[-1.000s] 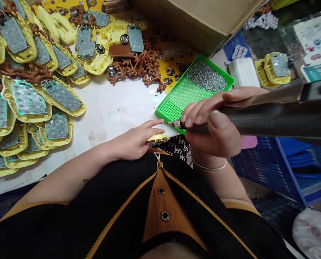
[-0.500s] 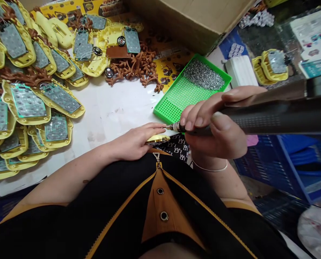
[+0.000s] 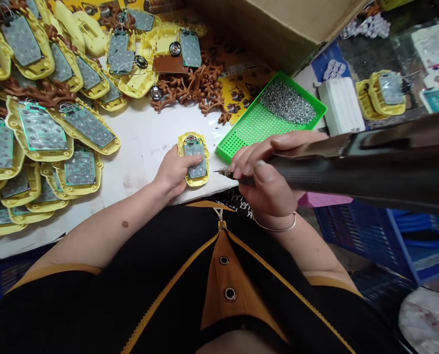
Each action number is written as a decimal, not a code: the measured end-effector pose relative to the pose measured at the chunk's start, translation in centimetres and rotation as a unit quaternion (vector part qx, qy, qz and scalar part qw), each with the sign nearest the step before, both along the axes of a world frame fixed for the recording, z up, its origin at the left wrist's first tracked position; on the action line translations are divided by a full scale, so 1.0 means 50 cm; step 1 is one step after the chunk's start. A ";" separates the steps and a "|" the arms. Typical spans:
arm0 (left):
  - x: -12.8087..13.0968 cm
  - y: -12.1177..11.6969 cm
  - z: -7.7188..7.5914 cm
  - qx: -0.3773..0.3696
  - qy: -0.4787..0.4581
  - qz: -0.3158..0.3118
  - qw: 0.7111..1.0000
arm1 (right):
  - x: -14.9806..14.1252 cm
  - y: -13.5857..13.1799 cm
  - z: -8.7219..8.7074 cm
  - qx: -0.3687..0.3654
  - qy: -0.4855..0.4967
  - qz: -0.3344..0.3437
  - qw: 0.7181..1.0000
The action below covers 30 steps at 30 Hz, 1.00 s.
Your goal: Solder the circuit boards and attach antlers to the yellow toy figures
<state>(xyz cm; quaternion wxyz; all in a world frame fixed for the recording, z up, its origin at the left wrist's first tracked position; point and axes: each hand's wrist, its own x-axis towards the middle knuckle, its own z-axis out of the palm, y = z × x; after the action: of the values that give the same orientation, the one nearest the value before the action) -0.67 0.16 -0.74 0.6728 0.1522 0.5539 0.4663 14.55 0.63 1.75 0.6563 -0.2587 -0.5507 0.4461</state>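
My left hand (image 3: pixel 173 169) grips a yellow plastic toy shell (image 3: pixel 193 181) by its left side, thumb lying across the grey circuit board (image 3: pixel 196 162) inside it. The shell's open face is turned up, above the white tabletop. In my right hand (image 3: pixel 265 177) is a dark electric screwdriver (image 3: pixel 315 169), held almost level. Its bit points left and ends a short gap from the shell's right edge. Beyond that hand lies a green perforated tray (image 3: pixel 248 125) with a heap of small screws (image 3: pixel 287 102) at its far end.
Yellow shells with circuit boards (image 3: pixel 42 128) are piled at the left. Brown antler-shaped parts (image 3: pixel 193 86) lie at the back, beside a cardboard box (image 3: pixel 278 34). A white block-like stack (image 3: pixel 340 105) and further yellow shells (image 3: pixel 387 96) are at the right. Blue crates (image 3: pixel 381 236) stand below.
The shell has come up from the table's front edge and now faces upward, my left thumb on its board. The screwdriver has shifted left, its bit now apart from my left hand.
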 end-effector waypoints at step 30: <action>-0.006 -0.003 -0.010 0.018 -0.050 -0.014 0.998 | -0.027 -0.007 -0.032 0.040 -0.033 0.033 0.998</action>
<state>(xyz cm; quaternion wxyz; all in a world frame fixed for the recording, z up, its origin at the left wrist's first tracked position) -0.98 0.00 -1.26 0.7036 0.1485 0.5090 0.4732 13.21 0.28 0.12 0.6325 -0.2286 -0.5980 0.4360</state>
